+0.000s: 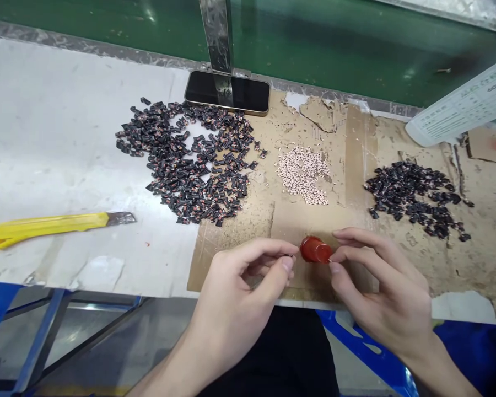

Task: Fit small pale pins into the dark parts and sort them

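My left hand (pixel 248 286) is closed in a pinch left of a small red cup (pixel 315 250). A small dark part (pixel 291 256) barely shows between its thumb and fingertips. My right hand (pixel 380 281) pinches a tiny pale piece (pixel 330 261) at the cup's right end, with the other fingers slightly spread. The cup is lying tilted on cardboard, and I cannot tell if the piece touches it. Beyond the hands lies a pile of tiny pinkish metal pieces (pixel 303 175). Small black parts form a large pile (pixel 198 165) on the left and a smaller pile (pixel 413 193) on the right.
A phone (pixel 228 92) lies at the back against a metal post (pixel 217 36). The yellow utility knife (pixel 62 226) at left has its blade out. At back right stands a white labelled bottle (pixel 458 105). The worktop's front edge (pixel 149 292) runs below my hands.
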A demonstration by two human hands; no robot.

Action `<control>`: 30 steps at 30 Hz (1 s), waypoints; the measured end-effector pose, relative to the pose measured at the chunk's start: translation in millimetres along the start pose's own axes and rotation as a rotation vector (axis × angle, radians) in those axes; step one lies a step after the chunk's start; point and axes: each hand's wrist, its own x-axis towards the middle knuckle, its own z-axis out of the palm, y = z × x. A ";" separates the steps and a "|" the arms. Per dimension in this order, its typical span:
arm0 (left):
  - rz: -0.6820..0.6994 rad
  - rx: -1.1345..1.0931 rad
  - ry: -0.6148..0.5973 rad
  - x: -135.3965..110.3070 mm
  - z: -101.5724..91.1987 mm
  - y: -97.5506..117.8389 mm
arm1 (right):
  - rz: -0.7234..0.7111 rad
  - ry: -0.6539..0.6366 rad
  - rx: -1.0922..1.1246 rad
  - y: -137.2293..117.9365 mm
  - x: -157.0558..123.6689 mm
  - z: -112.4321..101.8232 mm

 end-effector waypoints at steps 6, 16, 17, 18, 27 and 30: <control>-0.013 -0.097 0.021 -2.0 0.9 0.0 | 0.027 0.000 0.044 -2.2 1.3 -3.4; -0.239 -0.527 -0.210 3.3 29.0 8.8 | 0.432 -0.045 0.739 -18.3 2.1 -20.3; -0.267 -0.574 -0.224 3.0 30.5 9.4 | 0.435 -0.049 0.762 -19.1 2.4 -20.7; -0.285 -0.608 -0.234 2.6 31.3 9.8 | 0.434 -0.048 0.772 -19.8 2.7 -20.9; -0.346 -0.684 -0.262 2.2 30.7 9.2 | 0.417 -0.056 0.811 -23.3 3.4 -20.4; -0.352 -0.696 -0.270 2.8 30.1 10.0 | 0.408 -0.070 0.810 -23.0 2.1 -20.3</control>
